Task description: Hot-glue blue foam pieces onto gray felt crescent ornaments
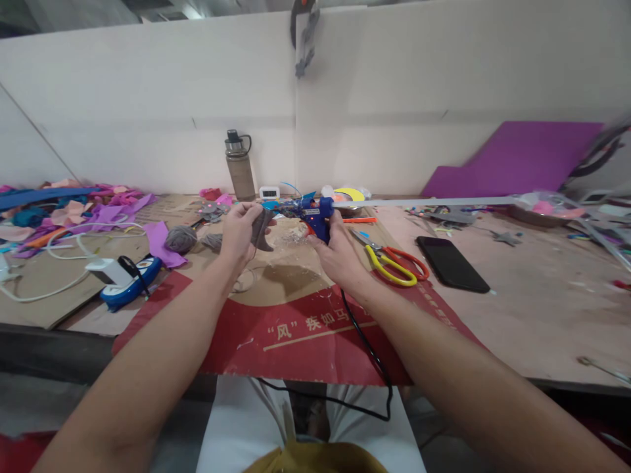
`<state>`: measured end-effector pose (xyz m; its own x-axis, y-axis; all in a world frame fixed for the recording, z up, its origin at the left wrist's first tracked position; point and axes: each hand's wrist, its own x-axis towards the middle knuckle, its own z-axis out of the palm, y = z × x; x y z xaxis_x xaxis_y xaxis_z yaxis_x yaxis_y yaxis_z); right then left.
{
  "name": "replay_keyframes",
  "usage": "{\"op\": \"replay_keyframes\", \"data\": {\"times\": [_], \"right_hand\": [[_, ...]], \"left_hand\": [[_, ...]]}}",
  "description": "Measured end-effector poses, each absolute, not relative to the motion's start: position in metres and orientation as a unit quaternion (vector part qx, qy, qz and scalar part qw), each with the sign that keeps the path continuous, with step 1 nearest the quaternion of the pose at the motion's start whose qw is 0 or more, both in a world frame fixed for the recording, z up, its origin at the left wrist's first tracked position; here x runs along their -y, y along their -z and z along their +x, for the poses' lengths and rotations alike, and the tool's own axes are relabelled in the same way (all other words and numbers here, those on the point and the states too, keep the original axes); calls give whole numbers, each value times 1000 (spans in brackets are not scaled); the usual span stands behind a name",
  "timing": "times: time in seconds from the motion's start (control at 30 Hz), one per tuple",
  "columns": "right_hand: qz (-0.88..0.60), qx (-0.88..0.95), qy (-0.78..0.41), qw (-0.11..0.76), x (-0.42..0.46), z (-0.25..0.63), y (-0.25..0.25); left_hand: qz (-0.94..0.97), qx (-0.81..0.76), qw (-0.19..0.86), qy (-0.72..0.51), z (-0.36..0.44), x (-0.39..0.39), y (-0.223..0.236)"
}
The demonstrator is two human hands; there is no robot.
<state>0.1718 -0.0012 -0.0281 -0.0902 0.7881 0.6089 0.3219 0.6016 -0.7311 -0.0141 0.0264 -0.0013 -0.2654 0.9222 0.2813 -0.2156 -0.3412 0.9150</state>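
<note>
My right hand (336, 253) is wrapped round the handle of a blue hot glue gun (318, 213), whose nozzle points left. A long pale glue stick (424, 202) sticks out of its back toward the right. In my left hand (241, 233) the fingers pinch a grey felt piece (261, 230), close to the nozzle. Whether nozzle and felt touch, I cannot tell. The gun's black cord (367, 341) drops over the table's front edge. Beneath both hands lies a red and brown cardboard sheet (227, 348) with bits of dried glue on it.
Right of my hands lie scissors (394, 263) with yellow and red handles and a black phone (451, 264). A bottle (240, 171) stands by the back wall. To the left are grey yarn (181, 239), a blue power strip (131, 282) and piled felt scraps (73, 213).
</note>
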Motion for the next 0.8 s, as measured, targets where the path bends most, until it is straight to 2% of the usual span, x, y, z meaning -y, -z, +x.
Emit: {"op": "replay_keyframes", "data": {"times": [0.8], "right_hand": [[-388, 711, -217, 545, 1, 172, 30]], "left_hand": [[449, -398, 431, -674, -10, -25, 3]]}}
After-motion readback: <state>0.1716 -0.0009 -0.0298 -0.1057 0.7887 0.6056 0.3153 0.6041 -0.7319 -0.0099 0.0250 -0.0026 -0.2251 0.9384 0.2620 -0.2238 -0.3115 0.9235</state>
